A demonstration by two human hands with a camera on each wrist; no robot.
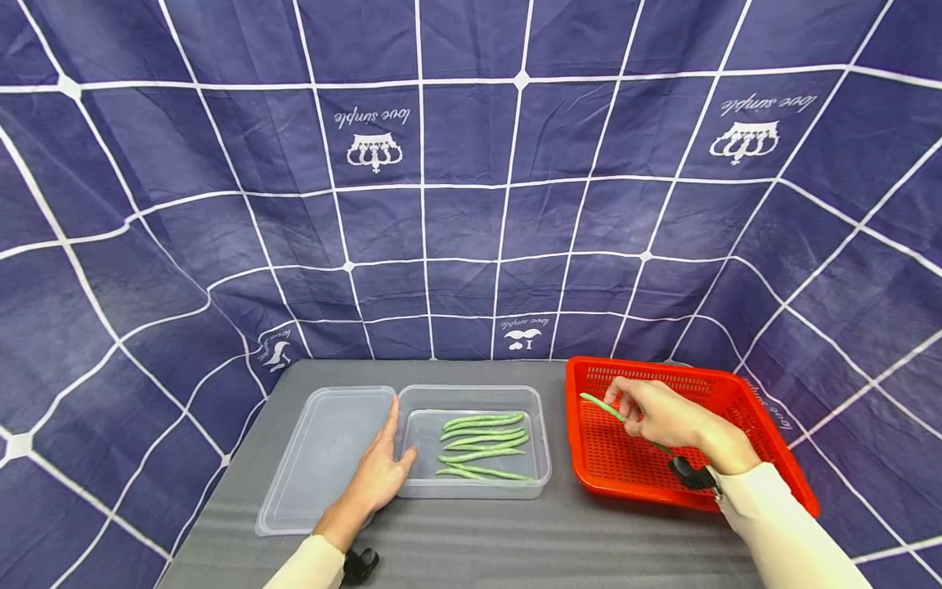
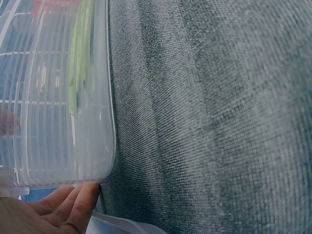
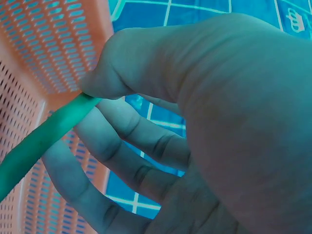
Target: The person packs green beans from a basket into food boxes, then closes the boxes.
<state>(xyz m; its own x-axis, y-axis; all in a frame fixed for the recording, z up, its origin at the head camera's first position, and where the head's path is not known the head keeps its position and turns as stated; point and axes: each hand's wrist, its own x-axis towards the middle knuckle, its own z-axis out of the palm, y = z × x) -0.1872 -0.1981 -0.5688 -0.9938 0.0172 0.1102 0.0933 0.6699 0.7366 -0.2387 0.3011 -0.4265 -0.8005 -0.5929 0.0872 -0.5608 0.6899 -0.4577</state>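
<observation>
My right hand (image 1: pixel 651 411) is over the red basket (image 1: pixel 589 454) and pinches a green bean (image 1: pixel 602 405) between thumb and fingertips. In the right wrist view the bean (image 3: pixel 44 139) slants out from that pinch toward the lower left. The left hand (image 1: pixel 383 468) rests against the left side of a clear plastic container (image 1: pixel 471 491), its fingers extended along the wall and its thumb at the rim. Up close in the left wrist view, the fingers (image 2: pixel 80 204) touch the container's end wall. Several green beans (image 1: pixel 482 446) lie side by side inside the container.
A translucent lid (image 1: pixel 316 458) lies flat on the grey tabletop (image 1: pixel 471 548), left of the container and partly behind the left hand. The perforated red basket stands at the right. A blue cloth with white lines (image 1: pixel 471 221) hangs behind and at both sides.
</observation>
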